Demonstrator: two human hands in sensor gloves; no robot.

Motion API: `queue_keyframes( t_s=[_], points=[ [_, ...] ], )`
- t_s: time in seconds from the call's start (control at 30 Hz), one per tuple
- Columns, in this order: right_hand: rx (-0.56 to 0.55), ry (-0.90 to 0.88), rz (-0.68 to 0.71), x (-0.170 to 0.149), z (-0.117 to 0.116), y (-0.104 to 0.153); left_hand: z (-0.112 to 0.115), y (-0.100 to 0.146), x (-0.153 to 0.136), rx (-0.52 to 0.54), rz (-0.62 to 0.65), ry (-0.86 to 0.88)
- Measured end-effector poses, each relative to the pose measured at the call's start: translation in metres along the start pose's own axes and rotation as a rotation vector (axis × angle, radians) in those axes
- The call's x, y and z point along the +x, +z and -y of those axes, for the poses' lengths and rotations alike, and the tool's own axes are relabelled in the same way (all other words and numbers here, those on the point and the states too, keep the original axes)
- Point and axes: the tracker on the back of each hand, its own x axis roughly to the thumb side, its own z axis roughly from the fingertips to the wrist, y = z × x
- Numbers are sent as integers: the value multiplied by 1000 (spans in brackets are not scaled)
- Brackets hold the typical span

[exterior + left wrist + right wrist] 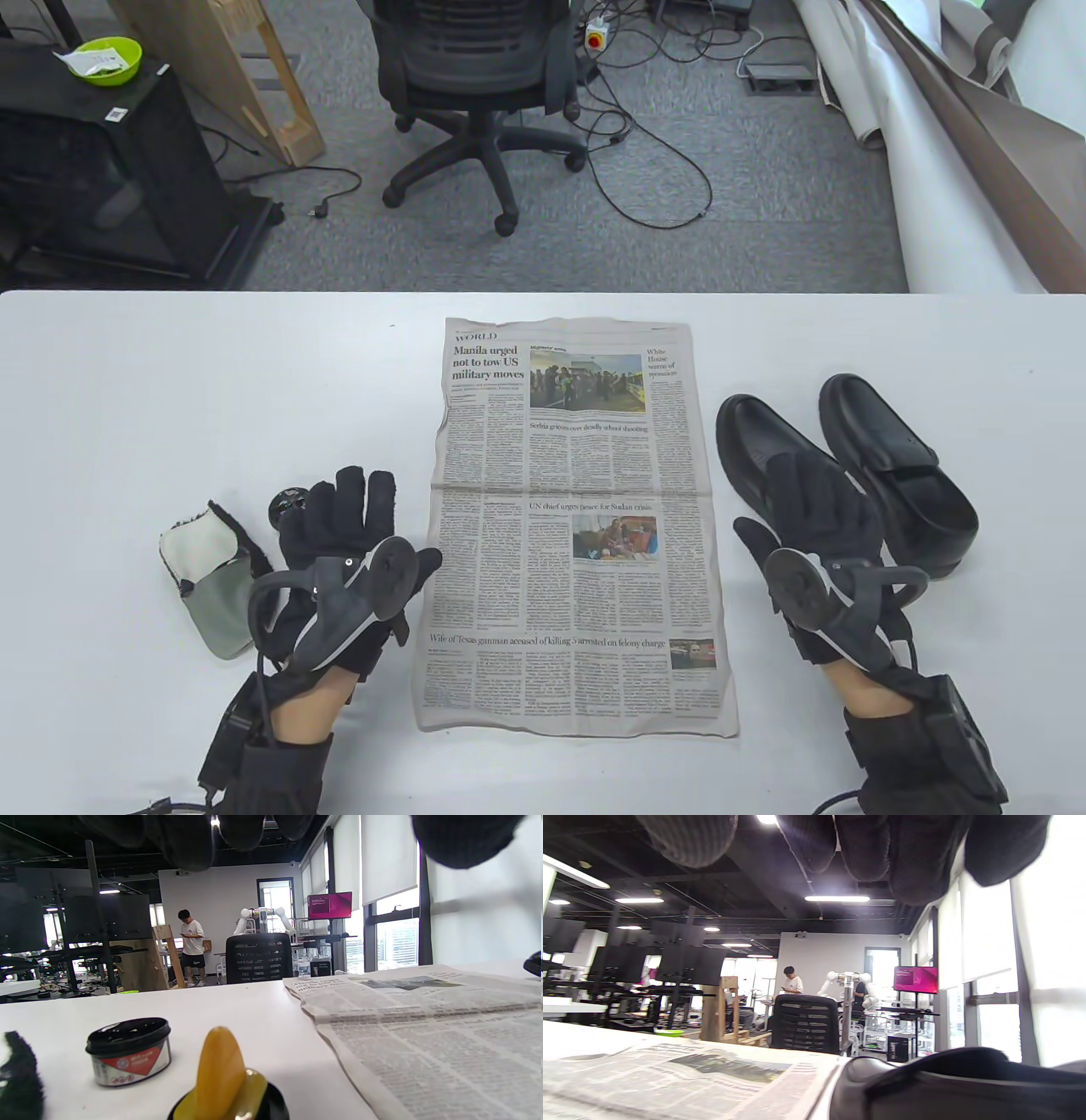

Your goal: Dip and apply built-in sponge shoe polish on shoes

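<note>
On my table view the newspaper (577, 526) is the only thing I can read. Its section header says "WORLD". The top-left headline reads "Manila urged not to tow US military moves", and at top right, "White House warns of recession". Further down I make out "Serbia grieves over deadly school shooting", "UN chief urges peace for Sudan crisis" and "Wife of Texas gunman accused of killing 5 arrested on felony charge". The polish tin (128, 1051) has a red label whose print is too blurred for me.

Gloved fingers (903, 853) hanging in from above, holding nothing; black shoe (950, 1086) close at lower right; newspaper (683, 1077) spread flat just left of it; office chair (806, 1022) far behind; red screen (915, 979) beyond, right.
</note>
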Motion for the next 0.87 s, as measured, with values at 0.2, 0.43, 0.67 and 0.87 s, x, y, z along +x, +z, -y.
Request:
queue_keyframes(
  t_s=[0.2,0.43,0.67,0.87],
  points=[
    [57,49,69,16,-5,6,5,1,4,-14,40,-55],
    [115,91,110,23,-17,9,12,-1,7,-27,54,-173],
    [163,105,115,26,-27,9,18,-6,7,-136,90,-144],
    [185,113,116,25,-33,9,18,-9,5,-164,94,-150]
  ],
)
